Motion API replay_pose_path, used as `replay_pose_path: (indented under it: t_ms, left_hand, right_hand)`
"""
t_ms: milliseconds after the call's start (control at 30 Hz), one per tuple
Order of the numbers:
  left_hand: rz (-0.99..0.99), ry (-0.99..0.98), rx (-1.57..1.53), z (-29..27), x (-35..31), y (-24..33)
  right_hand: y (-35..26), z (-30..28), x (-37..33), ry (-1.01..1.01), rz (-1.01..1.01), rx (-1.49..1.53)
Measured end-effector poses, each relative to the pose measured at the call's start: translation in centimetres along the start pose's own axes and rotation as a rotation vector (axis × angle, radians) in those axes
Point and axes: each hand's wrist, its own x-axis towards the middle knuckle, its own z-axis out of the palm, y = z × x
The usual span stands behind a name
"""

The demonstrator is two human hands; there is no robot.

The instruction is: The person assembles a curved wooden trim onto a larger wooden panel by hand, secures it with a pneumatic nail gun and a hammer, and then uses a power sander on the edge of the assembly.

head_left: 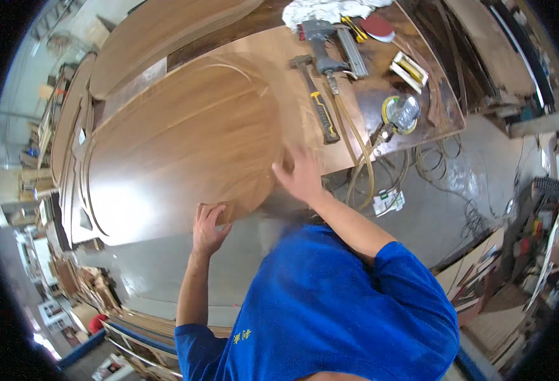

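Across the left part of the tabletop, out to its near edge, lies a broad wooden panel with a rounded outline and a smooth face that shines at its left end. The left hand is at the panel's near edge, fingers bent and thumb set apart from them; whether they pinch the wood I cannot tell. The right hand is beside the panel's right end, thumb spread from the fingers, but too blurred to show whether it touches or holds anything.

From its breadth, I judge the panel stiff and fairly heavy, awkward for one hand, and its sheen suggests a face that could slip under flat palms (and mark easily, I suspect). The surer hold is at the rim, one hand at each end, fingers beneath and thumbs above.

Toward the tabletop's far right corner lie a nail gun and a red sanding disc. A hammer rests between the panel and an air hose, while a round sander sits close to the near right corner.
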Motion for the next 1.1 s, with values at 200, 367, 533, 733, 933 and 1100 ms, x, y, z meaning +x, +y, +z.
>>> replay_pose_path:
  t_ms: [200,367,533,733,933,1100]
  left_hand:
    - [0.012,-0.001,-0.07,0.9,0.2,0.3]
    - [0.068,0.012,0.008,0.8,0.5,0.5]
    - [0.047,0.0,-0.03,0.6,0.7,0.9]
    - [0.07,-0.003,0.007,0.3,0.7,0.6]
    - [0.032,0.007,-0.007,-0.5,0.3,0.6]
    - [-0.034,0.033,-0.039,-0.4,0.4,-0.2]
  right_hand:
    - [-0.2,2.7,5.4,0.079,0.155,-0.311]
    - [1.3,4.0,5.0,0.208,0.087,-0.268]
    - [1.4,3.5,4.9,0.165,0.078,-0.231]
    - [1.7,2.1,5.8,0.036,0.079,-0.247]
    - [0.5,-0.9,7.4,-0.172,0.182,-0.11]
    - [3.9,-2.8,12.2,0.311,-0.089,0.081]
